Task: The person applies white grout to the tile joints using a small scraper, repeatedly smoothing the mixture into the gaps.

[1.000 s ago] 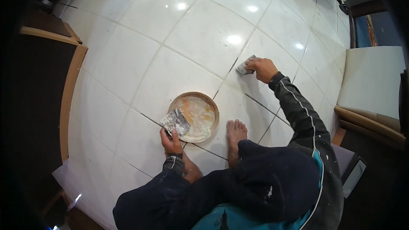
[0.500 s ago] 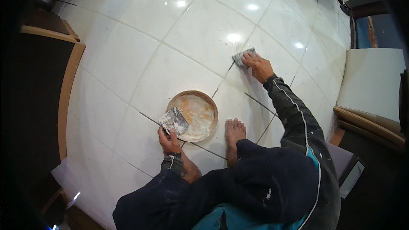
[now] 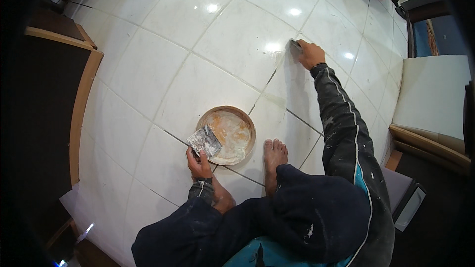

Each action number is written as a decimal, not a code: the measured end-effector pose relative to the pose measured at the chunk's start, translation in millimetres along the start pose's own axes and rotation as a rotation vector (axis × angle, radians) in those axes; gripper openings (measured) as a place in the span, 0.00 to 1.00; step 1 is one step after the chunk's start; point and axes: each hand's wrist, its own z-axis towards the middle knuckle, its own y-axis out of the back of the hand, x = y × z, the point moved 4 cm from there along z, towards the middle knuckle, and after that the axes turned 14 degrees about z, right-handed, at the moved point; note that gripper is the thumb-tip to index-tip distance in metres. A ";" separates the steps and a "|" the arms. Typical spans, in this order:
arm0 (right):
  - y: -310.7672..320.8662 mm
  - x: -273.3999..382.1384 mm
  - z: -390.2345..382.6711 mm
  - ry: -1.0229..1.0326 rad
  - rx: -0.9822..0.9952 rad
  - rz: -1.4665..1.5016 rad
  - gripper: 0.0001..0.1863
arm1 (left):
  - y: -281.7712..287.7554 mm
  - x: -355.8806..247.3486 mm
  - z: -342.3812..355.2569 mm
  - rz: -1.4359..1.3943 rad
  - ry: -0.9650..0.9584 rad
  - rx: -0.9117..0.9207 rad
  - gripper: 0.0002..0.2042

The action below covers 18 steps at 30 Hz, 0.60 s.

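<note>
On my feed, the whitish tiled floor (image 3: pixel 222 34) takes up most of the head view. Along its left edge I see a dark panel (image 3: pixel 44 113) with wooden edging, and along its right edge a pale panel (image 3: pixel 435 91). The person's dark-clothed legs (image 3: pixel 311 212) cover the middle of the floor's near edge. Just beyond them I find a round shallow pan (image 3: pixel 227 109), smeared inside with whitish and orange paste. A bare foot (image 3: pixel 275 160) rests just right of it. I see the left hand (image 3: pixel 200 167) at the pan's near-left rim, pinching a crusted grey plate (image 3: pixel 205 142) between thumb and fingers, one corner over the pan. The right hand (image 3: pixel 311 55) reaches farther out, fingers closed on a grey scraper (image 3: pixel 295 45), seen nearly edge-on beside a tile corner; I cannot tell whether it touches the floor. A dark joint (image 3: pixel 271 76) runs between tiles, nearer than the scraper.
</note>
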 end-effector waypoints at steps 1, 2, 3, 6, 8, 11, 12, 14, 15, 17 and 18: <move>-4.0 7.0 -0.9 -0.003 0.001 -0.002 0.20 | -0.2 -1.9 -0.1 -0.001 0.001 0.003 0.21; -8.8 14.9 -4.2 -0.001 0.012 -0.003 0.20 | -0.8 -4.2 -0.7 -0.018 0.031 0.035 0.20; -12.6 21.0 -9.0 -0.001 0.022 -0.005 0.21 | -2.8 -5.2 -1.5 -0.035 0.060 0.068 0.19; -22.8 46.1 -39.0 0.151 0.065 0.100 0.21 | -1.4 -2.7 -2.5 -0.027 0.028 0.039 0.20; -24.7 57.1 -67.9 0.217 0.105 0.126 0.21 | -2.8 -2.3 -3.1 -0.033 0.051 0.054 0.20; -22.7 70.9 -111.5 0.340 0.172 0.203 0.20 | -2.7 0.6 -3.5 -0.051 0.069 0.051 0.20; -23.9 67.4 -121.9 0.377 0.200 0.242 0.19 | -1.9 1.3 -3.4 -0.066 0.065 0.042 0.20; -16.7 58.4 -134.0 0.391 0.242 0.235 0.19 | -1.9 0.0 -2.6 -0.057 0.057 0.047 0.20; -14.4 56.6 -135.6 0.403 0.286 0.230 0.19 | -1.4 -0.7 -2.1 -0.045 0.051 0.053 0.19; -12.2 48.3 -128.5 0.302 0.328 0.186 0.19 | -1.6 -2.3 -1.7 -0.064 0.057 0.061 0.19; -9.3 44.3 -120.4 0.289 0.241 0.230 0.19 | -1.8 -3.1 -1.2 -0.081 0.061 0.071 0.19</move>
